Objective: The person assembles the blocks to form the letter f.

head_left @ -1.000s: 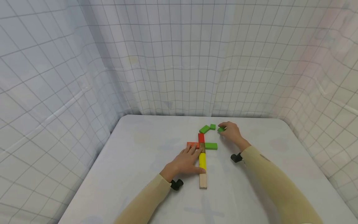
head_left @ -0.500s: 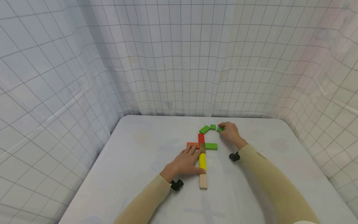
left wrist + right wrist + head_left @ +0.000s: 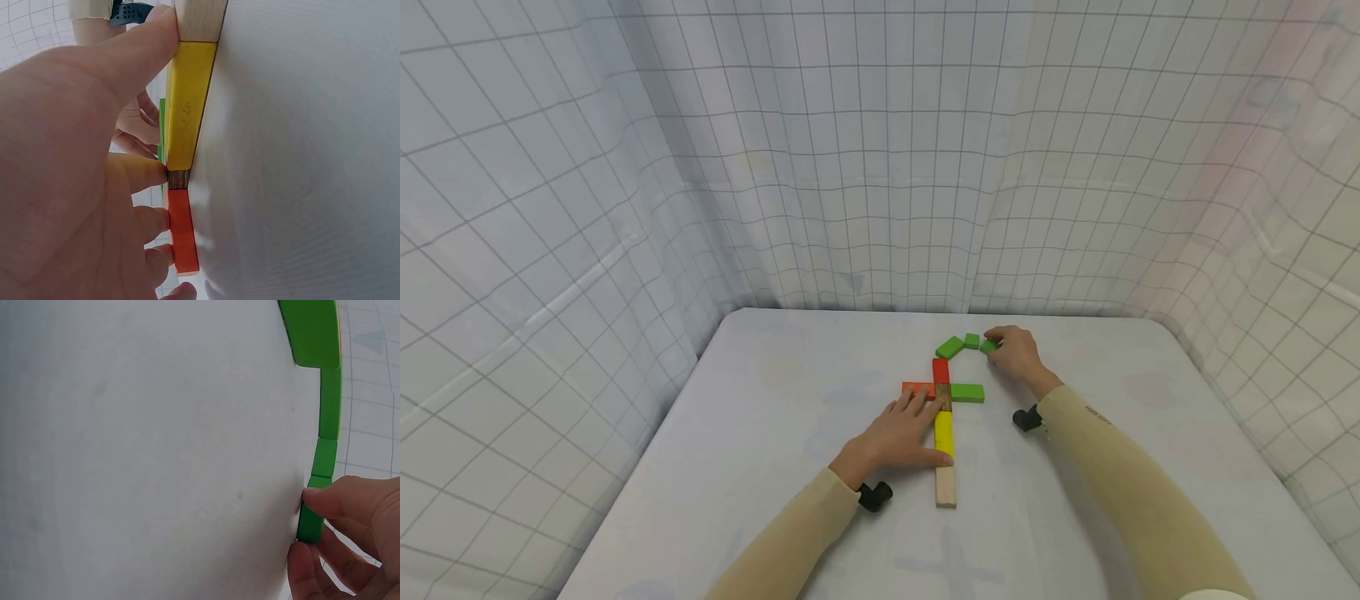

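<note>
My right hand (image 3: 1018, 354) pinches a green wooden block (image 3: 310, 524) between thumb and fingers at the far side of the table. Just left of it lie a small green block (image 3: 972, 341) and a slanted oblong green block (image 3: 950, 347), forming an arc. Below them a red block (image 3: 941, 371), a brown block (image 3: 943, 397), a yellow block (image 3: 943, 432) and a plain wood block (image 3: 946, 487) run in a column. An orange block (image 3: 182, 231) and another green block (image 3: 967, 392) branch off sideways. With fingers spread, my left hand (image 3: 895, 435) rests along the column, its thumb where yellow meets plain wood.
A white table (image 3: 775, 433) with rounded far corners carries the blocks. Grid-patterned white curtains (image 3: 850, 167) hang behind it and along both sides. Each wrist wears a small black camera mount (image 3: 876, 497).
My right hand has shifted slightly left, bringing the pinched green block closer to the small green block. The left hand stays in place.
</note>
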`<control>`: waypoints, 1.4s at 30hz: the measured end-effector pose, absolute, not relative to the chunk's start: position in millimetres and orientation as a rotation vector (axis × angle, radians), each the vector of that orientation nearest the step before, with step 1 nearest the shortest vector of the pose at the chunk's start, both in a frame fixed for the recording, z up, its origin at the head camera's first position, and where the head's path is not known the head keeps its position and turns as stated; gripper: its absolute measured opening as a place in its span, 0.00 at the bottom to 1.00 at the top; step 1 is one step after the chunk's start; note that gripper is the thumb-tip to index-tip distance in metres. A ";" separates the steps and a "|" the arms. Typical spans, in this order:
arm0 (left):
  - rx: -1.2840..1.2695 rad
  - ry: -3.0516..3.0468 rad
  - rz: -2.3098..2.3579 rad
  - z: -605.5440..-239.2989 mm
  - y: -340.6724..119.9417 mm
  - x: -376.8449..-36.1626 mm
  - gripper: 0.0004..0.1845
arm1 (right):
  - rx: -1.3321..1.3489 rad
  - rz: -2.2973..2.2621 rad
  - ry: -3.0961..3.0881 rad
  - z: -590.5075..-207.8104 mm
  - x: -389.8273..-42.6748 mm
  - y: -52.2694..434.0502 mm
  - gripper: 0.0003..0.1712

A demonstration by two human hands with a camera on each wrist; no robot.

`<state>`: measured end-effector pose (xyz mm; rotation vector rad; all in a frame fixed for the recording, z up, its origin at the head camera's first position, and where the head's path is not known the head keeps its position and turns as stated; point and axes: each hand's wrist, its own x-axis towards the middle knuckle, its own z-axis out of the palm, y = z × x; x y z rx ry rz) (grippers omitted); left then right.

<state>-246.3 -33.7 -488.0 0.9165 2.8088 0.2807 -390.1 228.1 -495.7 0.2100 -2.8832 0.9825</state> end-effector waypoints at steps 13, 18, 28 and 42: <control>0.922 2.807 0.277 -485.8 -34.7 -244.9 0.54 | 0.207 0.961 -2.888 -495.5 -390.5 227.0 0.25; 0.920 2.807 0.258 -486.0 -34.3 -244.2 0.54 | 0.212 0.966 -2.884 -494.8 -389.5 226.6 0.25; 0.910 2.813 0.268 -483.7 -33.8 -241.9 0.53 | 0.226 0.958 -2.884 -496.5 -389.5 228.0 0.26; 0.926 2.814 0.282 -486.3 -34.2 -244.7 0.54 | 0.313 0.868 -2.920 -477.0 -382.0 232.6 0.31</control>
